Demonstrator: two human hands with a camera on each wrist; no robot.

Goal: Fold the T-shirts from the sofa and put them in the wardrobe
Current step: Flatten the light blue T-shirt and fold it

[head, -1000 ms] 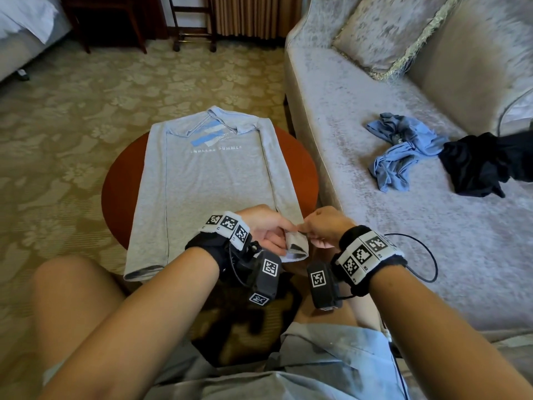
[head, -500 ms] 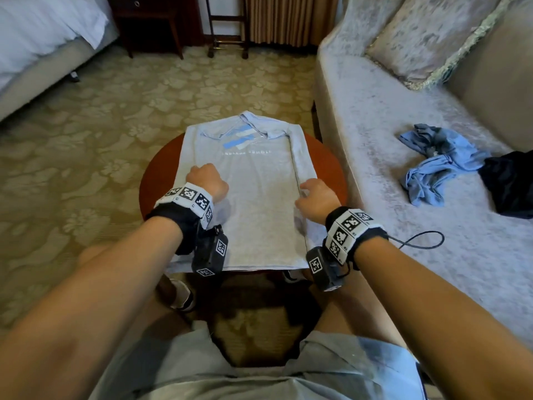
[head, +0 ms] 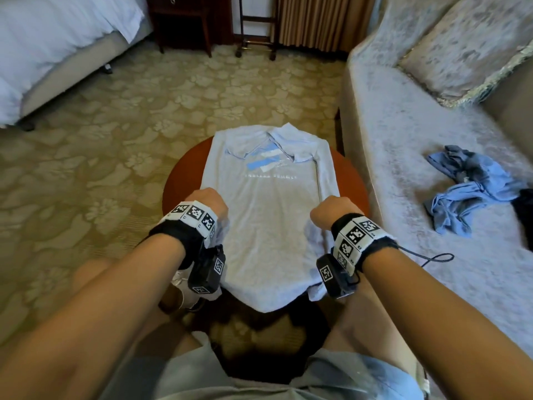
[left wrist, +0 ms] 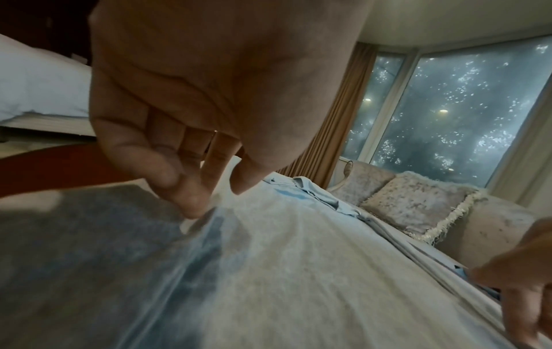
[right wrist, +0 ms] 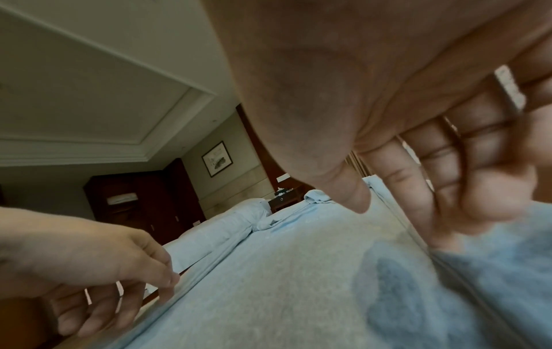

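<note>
A light grey T-shirt (head: 268, 226) lies face up on a round red-brown table (head: 184, 168), its sides folded in and its hem hanging over the near edge. My left hand (head: 209, 199) pinches the shirt's left edge at mid length, thumb above and fingers below (left wrist: 218, 200). At the same height my right hand (head: 331, 209) grips the folded right edge, where the cloth bunches up under the fingers (right wrist: 394, 219). A crumpled blue T-shirt (head: 467, 192) and a black garment (head: 526, 215) lie on the sofa (head: 403, 125) to the right.
The sofa's arm stands right beside the table, with a fringed cushion (head: 467, 47) at its back. A bed (head: 57, 53) is at the far left and a dark nightstand (head: 184, 18) at the back. Patterned carpet surrounds the table. My knees are below the near table edge.
One second ago both hands were together at the shirt's near right corner. They have since spread apart to the two side edges at mid length.
</note>
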